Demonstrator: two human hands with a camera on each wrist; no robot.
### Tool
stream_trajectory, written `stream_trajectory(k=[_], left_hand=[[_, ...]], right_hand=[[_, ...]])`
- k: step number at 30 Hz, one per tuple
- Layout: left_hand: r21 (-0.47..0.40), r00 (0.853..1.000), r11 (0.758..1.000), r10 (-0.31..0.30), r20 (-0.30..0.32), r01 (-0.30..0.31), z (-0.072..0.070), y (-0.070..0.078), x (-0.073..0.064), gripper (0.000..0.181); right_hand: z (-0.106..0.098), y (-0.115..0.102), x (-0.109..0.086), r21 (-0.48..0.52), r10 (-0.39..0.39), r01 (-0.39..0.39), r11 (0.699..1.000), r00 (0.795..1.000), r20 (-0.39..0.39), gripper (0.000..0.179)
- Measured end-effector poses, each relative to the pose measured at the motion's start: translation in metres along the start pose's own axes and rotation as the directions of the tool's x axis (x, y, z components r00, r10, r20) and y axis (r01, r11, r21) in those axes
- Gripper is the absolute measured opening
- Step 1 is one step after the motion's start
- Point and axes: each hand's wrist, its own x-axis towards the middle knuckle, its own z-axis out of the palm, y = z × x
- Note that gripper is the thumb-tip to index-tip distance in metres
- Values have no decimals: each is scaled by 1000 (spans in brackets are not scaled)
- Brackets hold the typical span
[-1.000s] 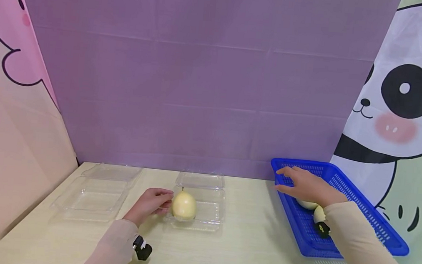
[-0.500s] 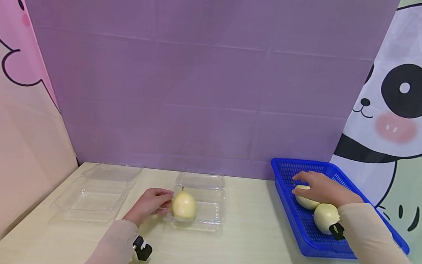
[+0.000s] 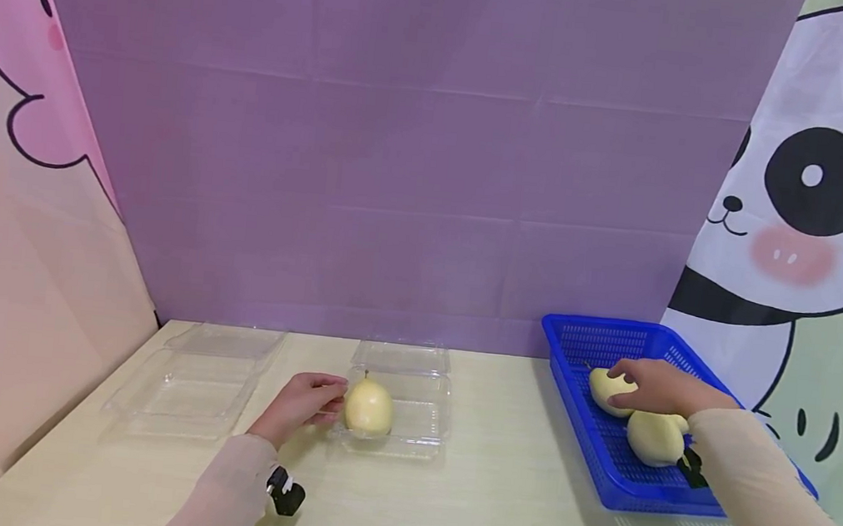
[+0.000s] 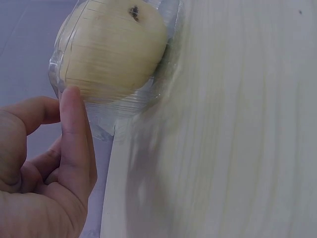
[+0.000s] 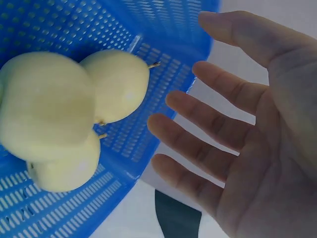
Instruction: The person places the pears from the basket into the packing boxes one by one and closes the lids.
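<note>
A yellow pear [image 3: 368, 409] sits stem up in the left half of a clear clamshell container [image 3: 419, 420], whose lid lies back. My left hand [image 3: 302, 407] pinches the container's left edge with thumb and forefinger; in the left wrist view the forefinger [image 4: 74, 134] touches the clear wall beside the pear. Over the blue basket [image 3: 585, 453], my right hand [image 3: 666, 389] hovers with fingers spread, holding nothing. Below it lie several pears, among them a near pear [image 3: 652, 442] and a farther pear [image 3: 606, 388]. The right wrist view shows a large pear [image 5: 47, 106] overlapping others.
Another clear clamshell container [image 3: 188, 393] lies with its lid back on the left of the pale wooden table [image 3: 476, 502]. A purple backdrop [image 3: 416, 154] rises behind the table; a panda-print cloth [image 3: 784, 328] hangs on the right, behind the basket.
My right hand has moved right and slightly down over the basket, uncovering more of the pears. The left hand and the container have stayed in place.
</note>
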Motion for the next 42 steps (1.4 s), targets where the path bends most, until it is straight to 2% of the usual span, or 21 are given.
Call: stream_trajectory(k=[9,25,28,34,38,42], left_hand=[[3,1000,1000,7,5,-7,0,1,0,33],[-17,1000,1000,13,20,-12,0,2,-2,35],[-19,999,1000,22,26,-21,0,2,-3,36],[-22,1000,1000,14,15,-14,0,0,-2,35],[-20,1000,1000,9,6,-8,0,0,0,32],[-28,1000,1000,9,7,-9,0,0,0,31]], right_hand=[[-1,6,-9,18,83,-84,996,994,70,53],[8,27,-14,2,235,-239,971,957,167,50],[9,33,-13,34,251,-263,964,947,198,52],[9,40,-12,169,270,-326,930,919,289,56],[7,37,-12,179,276,-342,922,908,314,59],[5,33,-11,164,332,-396,903,888,318,67]])
